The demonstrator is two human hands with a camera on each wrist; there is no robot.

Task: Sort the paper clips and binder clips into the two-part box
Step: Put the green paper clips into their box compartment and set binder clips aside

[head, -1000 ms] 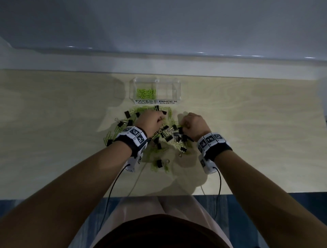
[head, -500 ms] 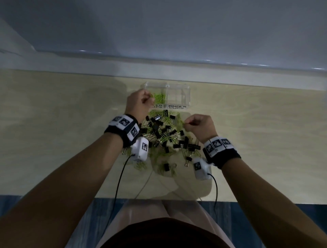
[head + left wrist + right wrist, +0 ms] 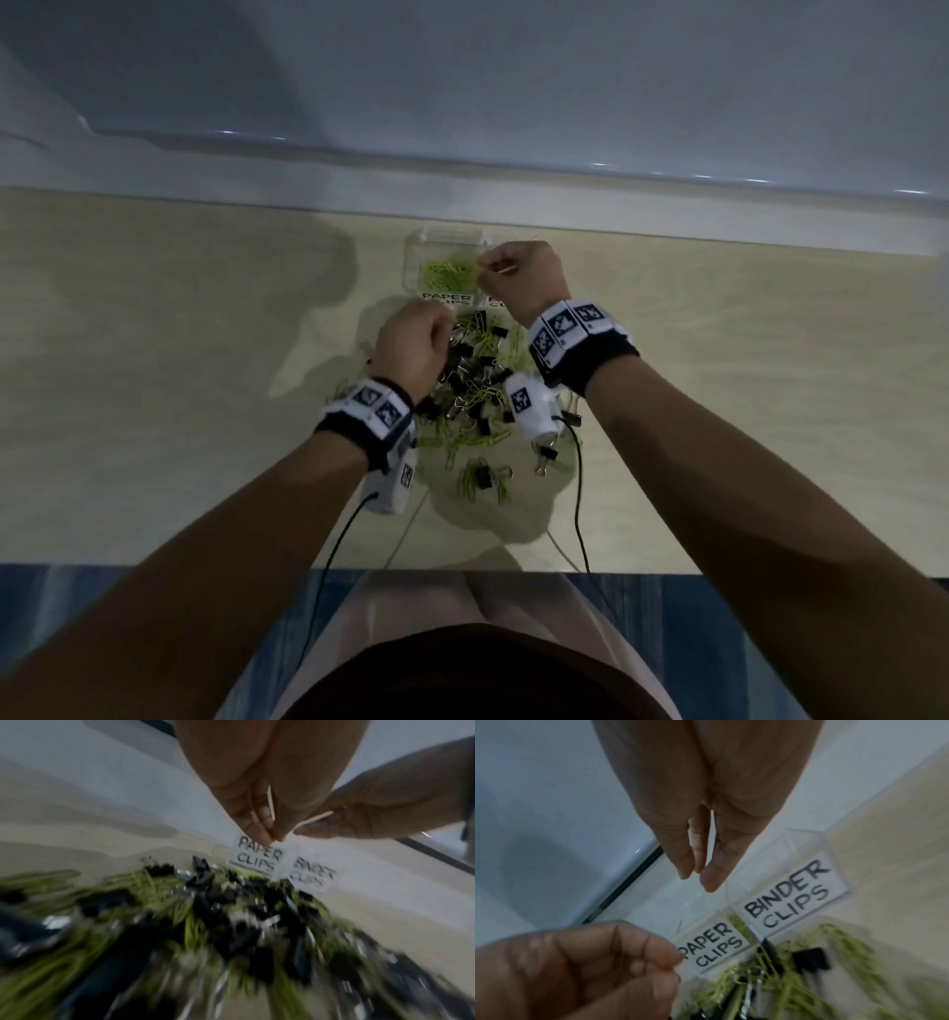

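My right hand (image 3: 521, 280) has swung up over the clear box (image 3: 417, 257), fingertips pinched, holding nothing I can see; left hand (image 3: 411, 349), fingers pinched together, hovers above the green-and-black pile (image 3: 477, 390).

An office-like desk setting: a pale wood-grain desk (image 3: 154, 360) against a plain white wall (image 3: 462, 77), carrying stationery, namely a clear two-part box (image 3: 441, 246) hand-labelled "PAPER CLIPS" and "BINDER CLIPS", above blue flooring (image 3: 77, 591).

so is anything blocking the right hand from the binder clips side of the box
Nothing visible does. The right hand hovers over the open-topped clear box, fingertips just above the bare section labelled BINDER CLIPS. No lid shows. The left hand sits lower, over the pile.
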